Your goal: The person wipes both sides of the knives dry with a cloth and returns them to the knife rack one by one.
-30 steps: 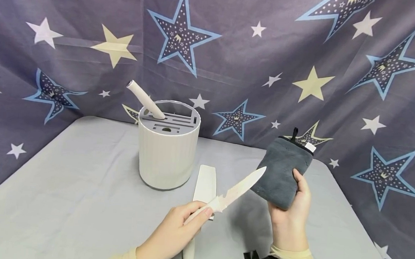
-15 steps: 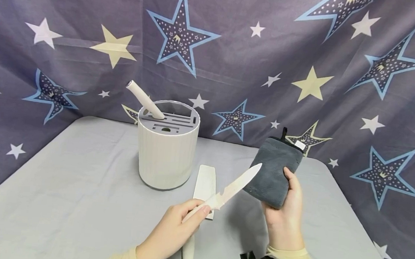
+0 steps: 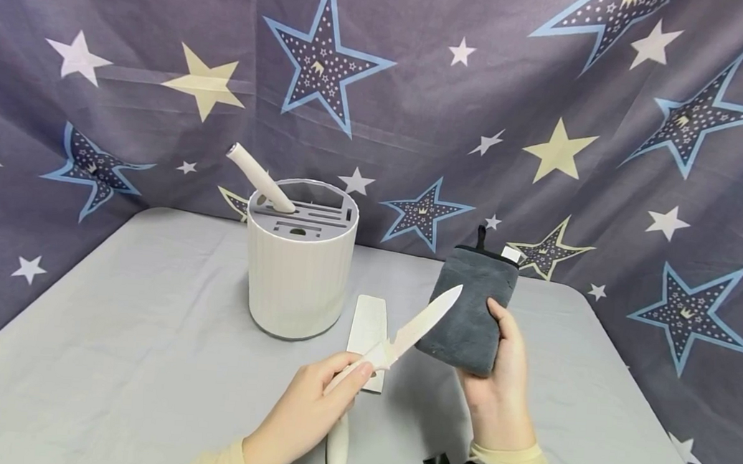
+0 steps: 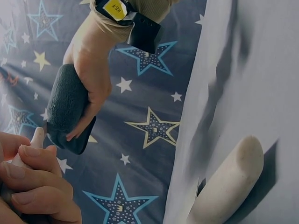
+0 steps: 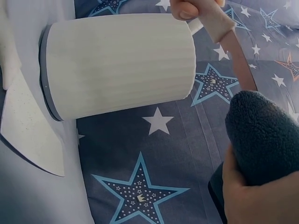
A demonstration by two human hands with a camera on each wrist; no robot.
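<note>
My left hand [image 3: 300,414] grips a white knife [image 3: 428,319] by its handle, its blade slanting up and to the right. A dark grey folded cloth [image 3: 466,303] with a black loop is held in my right hand [image 3: 502,392], thumb on its near face. In the head view the knife tip overlaps the cloth; the right wrist view puts the blade [image 5: 240,67] close to the cloth's edge, and whether they touch I cannot tell. Under my left hand a white cleaver [image 3: 368,325] lies on the table, its handle partly hidden.
A round white knife block [image 3: 298,284] stands behind the cleaver, left of the cloth. One pale handle [image 3: 260,178] leans out of its slotted top. The grey-covered table [image 3: 142,360] ends at a star-patterned curtain [image 3: 403,148] at the back and sides.
My right hand has carried the cloth leftward, nearer the knife. The knife's tip has shifted slightly left and up, while my left hand has barely moved.
</note>
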